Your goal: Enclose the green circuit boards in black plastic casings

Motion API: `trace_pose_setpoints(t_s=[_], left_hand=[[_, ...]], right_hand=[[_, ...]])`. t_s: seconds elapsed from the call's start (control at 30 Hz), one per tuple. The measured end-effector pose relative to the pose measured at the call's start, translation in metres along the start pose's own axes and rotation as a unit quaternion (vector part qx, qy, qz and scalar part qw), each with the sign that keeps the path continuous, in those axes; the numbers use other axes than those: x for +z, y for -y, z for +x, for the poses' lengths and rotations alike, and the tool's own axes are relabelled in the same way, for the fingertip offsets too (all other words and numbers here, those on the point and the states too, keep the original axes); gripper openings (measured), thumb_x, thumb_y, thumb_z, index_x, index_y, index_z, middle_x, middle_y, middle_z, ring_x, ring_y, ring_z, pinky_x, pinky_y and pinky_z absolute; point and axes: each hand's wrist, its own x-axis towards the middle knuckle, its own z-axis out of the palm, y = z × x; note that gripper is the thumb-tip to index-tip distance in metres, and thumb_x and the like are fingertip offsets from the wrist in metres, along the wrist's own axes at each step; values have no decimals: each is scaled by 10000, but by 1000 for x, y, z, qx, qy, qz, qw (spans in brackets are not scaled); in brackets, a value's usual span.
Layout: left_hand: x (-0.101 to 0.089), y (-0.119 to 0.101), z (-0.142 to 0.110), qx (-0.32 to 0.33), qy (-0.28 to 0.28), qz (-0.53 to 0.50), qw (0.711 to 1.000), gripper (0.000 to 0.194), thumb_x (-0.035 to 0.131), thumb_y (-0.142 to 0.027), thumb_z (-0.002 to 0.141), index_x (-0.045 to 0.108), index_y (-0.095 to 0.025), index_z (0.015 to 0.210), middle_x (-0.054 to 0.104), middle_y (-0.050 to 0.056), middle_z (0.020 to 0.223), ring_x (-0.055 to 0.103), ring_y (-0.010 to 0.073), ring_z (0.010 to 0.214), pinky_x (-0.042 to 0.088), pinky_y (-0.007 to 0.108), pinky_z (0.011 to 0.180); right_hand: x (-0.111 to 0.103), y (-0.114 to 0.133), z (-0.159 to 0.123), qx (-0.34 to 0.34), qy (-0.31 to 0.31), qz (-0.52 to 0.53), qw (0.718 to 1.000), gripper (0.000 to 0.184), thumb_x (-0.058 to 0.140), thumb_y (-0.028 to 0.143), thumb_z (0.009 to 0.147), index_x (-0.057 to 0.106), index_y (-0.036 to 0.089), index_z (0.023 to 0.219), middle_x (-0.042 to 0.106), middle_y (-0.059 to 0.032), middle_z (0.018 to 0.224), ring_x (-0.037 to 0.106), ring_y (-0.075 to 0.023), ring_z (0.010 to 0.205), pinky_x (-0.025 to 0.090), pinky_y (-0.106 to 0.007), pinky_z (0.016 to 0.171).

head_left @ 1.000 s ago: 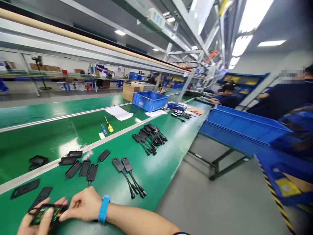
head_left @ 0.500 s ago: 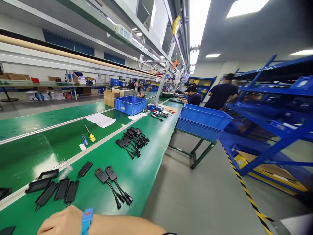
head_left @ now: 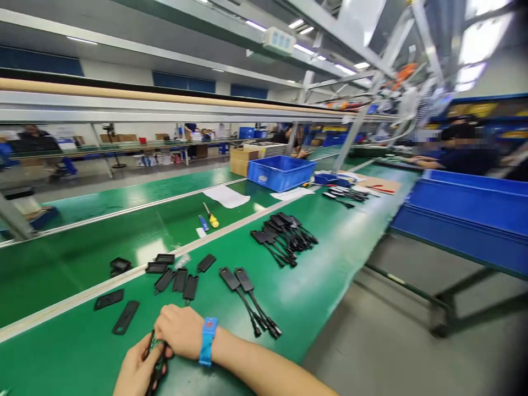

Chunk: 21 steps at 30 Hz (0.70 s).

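Near the bottom of the view, my left hand [head_left: 137, 366] grips a black plastic housing with a green circuit board [head_left: 158, 364] showing in it. Closed over the upper end of that same piece is my right hand [head_left: 180, 330], a blue band [head_left: 208, 341] round its wrist; its fingertips are partly hidden. Two flat black covers [head_left: 126, 317] lie on the green bench left of my hands. Just beyond are several open black housings [head_left: 179, 280]. Two finished-looking black modules with cable tails [head_left: 243, 279] rest to the right of my right hand.
Farther along the bench lies a pile of black cabled modules [head_left: 284, 228]. A yellow-handled screwdriver [head_left: 213, 221] and a blue cutter [head_left: 203, 223] lie past the pale rail. A blue bin [head_left: 280, 171] stands behind; stacked blue crates [head_left: 466, 203] stand at right. A co-worker [head_left: 462, 146] sits beyond.
The view has swung left, so the bench items appear farther right. Both my hands now show, together on the black housing; before, only my right hand was visible at the bottom edge.
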Motion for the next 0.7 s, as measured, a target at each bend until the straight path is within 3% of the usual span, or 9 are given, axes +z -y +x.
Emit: trace_pose_setpoints(t_s=[0.1, 0.17, 0.33, 0.43, 0.5, 0.57, 0.63, 0.7], left_hand=[[-2, -12, 1, -15, -43, -95, 994, 559, 665, -638, 702, 624, -119, 904, 611, 45, 636, 488, 139, 513, 380, 209, 413], [-4, -17, -2, -31, -86, -171, 981, 622, 729, -601, 656, 622, -116, 1032, 650, 75, 745, 537, 158, 604, 409, 209, 444], [-1, -19, -11, -34, -91, -250, 963, 670, 788, -515, 638, 606, -112, 1142, 665, 100, 844, 561, 154, 690, 429, 200, 508], [3, -17, -14, -10, -83, -259, 962, 660, 832, -411, 609, 606, -118, 1156, 664, 95, 864, 556, 147, 705, 429, 193, 525], [3, -18, -17, 3, -65, -262, 963, 650, 840, -363, 613, 602, -118, 1167, 659, 90, 859, 553, 146, 706, 444, 199, 537], [2, -22, -21, 14, -26, -272, 962, 621, 832, -342, 643, 596, -118, 1171, 657, 93, 851, 573, 154, 719, 461, 206, 550], [1, -26, -25, 16, 30, -299, 954, 574, 826, -338, 664, 596, -120, 1142, 657, 98, 847, 614, 172, 727, 481, 214, 553], [-1, -28, -29, 17, 84, -334, 938, 537, 823, -344, 673, 588, -124, 1103, 657, 101, 857, 649, 191, 707, 501, 224, 539]], right_hand=[[-20, -7, 11, 33, 78, 40, 996, 145, 499, 328, 918, 575, 209, 956, 608, -19, 959, 588, -156, 867, 488, -237, 656], [-33, -29, 24, 129, 106, 10, 986, 146, 476, 288, 927, 596, 224, 977, 626, -16, 1021, 602, -149, 897, 480, -224, 708], [-42, -105, 55, 276, 96, -63, 954, 252, 399, 79, 906, 603, 53, 1053, 646, -177, 1038, 624, -223, 956, 473, -283, 781], [-36, -119, 70, 297, 99, -72, 947, 232, 428, 35, 874, 643, 21, 960, 654, -224, 975, 640, -260, 936, 480, -330, 783], [-30, -107, 81, 272, 87, -63, 956, 247, 420, 50, 884, 655, 21, 953, 637, -251, 990, 634, -284, 954, 480, -363, 790], [-21, -83, 91, 200, 83, -27, 976, 237, 450, 127, 911, 667, 82, 995, 634, -204, 1031, 622, -258, 987, 475, -349, 829], [-9, -54, 100, 90, 103, 31, 990, 193, 573, 247, 887, 678, 201, 1042, 643, -94, 1069, 602, -193, 1028, 458, -285, 885], [6, -29, 106, -37, 128, 108, 985, 263, 700, 305, 799, 684, 282, 1060, 651, -21, 1074, 582, -161, 1048, 445, -241, 894]])
